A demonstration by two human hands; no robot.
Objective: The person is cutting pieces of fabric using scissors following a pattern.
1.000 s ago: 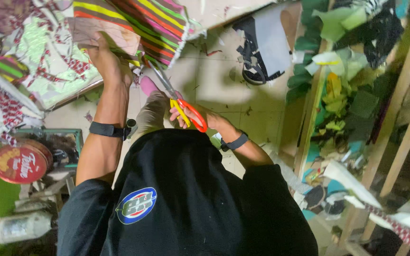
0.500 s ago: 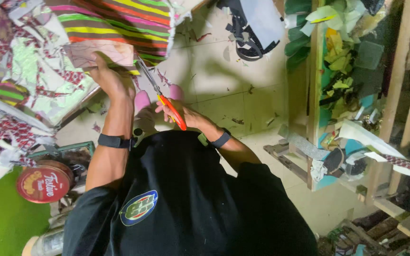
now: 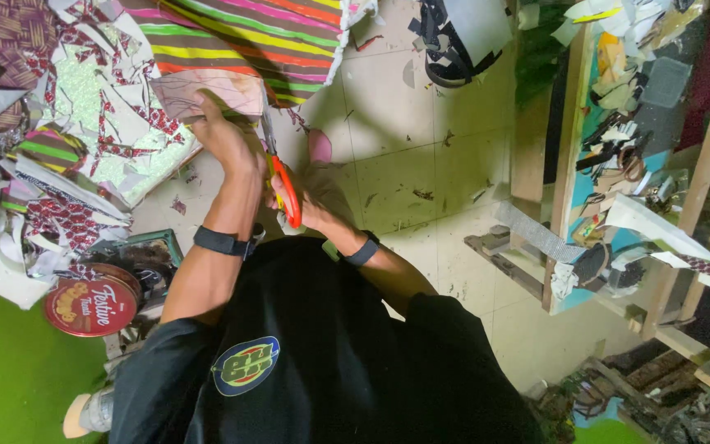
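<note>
The person's left hand [image 3: 223, 138] pinched a pale pink, flat piece of sheet material [image 3: 207, 92] between thumb and curled fingers, holding it up above the tiled floor [image 3: 421, 164], just beside the lower edge of a large sheet striped in green, yellow, pink and brown [image 3: 248, 33]. The right hand [image 3: 315, 207] was closed through the loops of a pair of orange-handled scissors [image 3: 283, 182]. Its fingers were folded round the handles, and the metal blades pointed up at the right edge of the pink piece. Whether the blades were parted or met there could not be told.

Judging by this, the step in hand was a cut along the edge of the pink piece. Carrying it further would call for the left hand to keep the piece taut and turn it into the blades, thumb clear of the cutting line.

Patterned offcuts [image 3: 84, 123] lay heaped toward the floor's left edge. A round red tin [image 3: 92, 306] sat near the person's left elbow, and a wooden rack crowded with scraps [image 3: 573, 123] stood along the right side.
</note>
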